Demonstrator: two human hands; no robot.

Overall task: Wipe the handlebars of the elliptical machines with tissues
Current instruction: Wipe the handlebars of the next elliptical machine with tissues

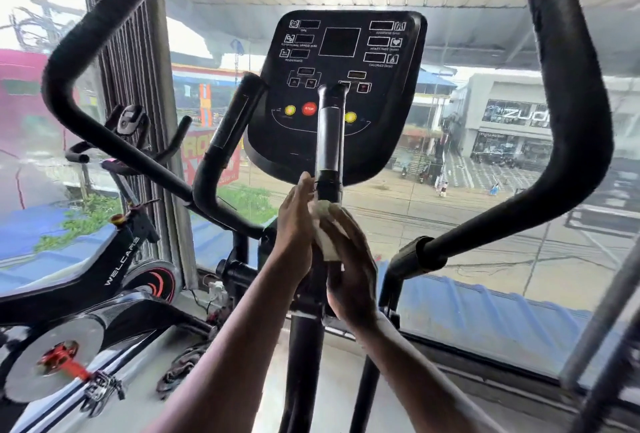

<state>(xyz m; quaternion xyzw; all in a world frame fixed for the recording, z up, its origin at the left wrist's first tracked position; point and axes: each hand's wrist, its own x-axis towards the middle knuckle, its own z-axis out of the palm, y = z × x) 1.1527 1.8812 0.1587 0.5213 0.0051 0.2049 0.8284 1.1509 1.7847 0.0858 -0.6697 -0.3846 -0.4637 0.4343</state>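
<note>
Black-and-silver fixed centre handlebar point(330, 141): long axis near upright, top end toward black console point(381, 93). Crumpled white tissue point(327, 235) at its base, clasped between left hand point(294, 228) and right hand point(349, 269).

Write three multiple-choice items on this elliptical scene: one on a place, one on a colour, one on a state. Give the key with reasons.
1. Where is the tissue?
A. on the floor
B. between both hands at the base of the right inner grip
C. on the console

2. What colour is the STOP button?
A. red
B. blue
C. white

3. How is the console display?
A. showing numbers
B. cracked
C. dark

Key: 1 B, the left hand and right hand close round it below the inner grip; 2 A, it is red between two yellow buttons; 3 C, every window on it is black.
</note>
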